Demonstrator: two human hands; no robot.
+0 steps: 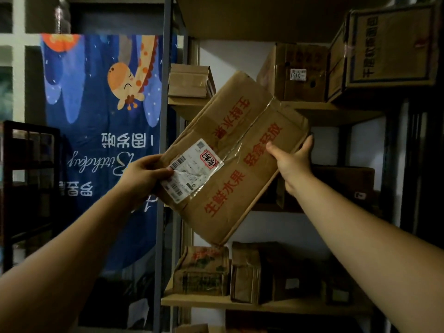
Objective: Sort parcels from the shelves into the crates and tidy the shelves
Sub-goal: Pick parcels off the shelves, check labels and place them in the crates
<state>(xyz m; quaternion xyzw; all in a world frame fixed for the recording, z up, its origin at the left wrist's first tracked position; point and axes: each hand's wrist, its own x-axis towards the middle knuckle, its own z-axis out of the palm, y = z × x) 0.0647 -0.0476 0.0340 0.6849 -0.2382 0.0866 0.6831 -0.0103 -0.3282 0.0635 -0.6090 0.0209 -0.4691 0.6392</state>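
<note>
A flat cardboard parcel (240, 169) with red printed characters is held up in the air in front of the shelving, tilted so that its top corner leans to the right. It touches no shelf. The left grip (144, 174) pinches the parcel's lower left edge, thumb on the front just beside the white shipping label (192, 171), whose lower part is torn and wrinkled. The right grip (294, 159) clasps the right edge, thumb on the front face and fingers curled round behind. Clear tape runs down the parcel's middle seam.

Behind it, the middle shelf (331, 111) carries a small brown box (189, 80) at its left end, a carton with a white number sticker (295, 73) further right, and a large carton with dark lettering (389, 49) at the right end. On the lower shelf (264, 305) a box with a flower print (204, 270) stands near the left edge, with darker boxes beside it. Left of the shelving hangs a blue banner with a cartoon giraffe (103, 131), upside down.
</note>
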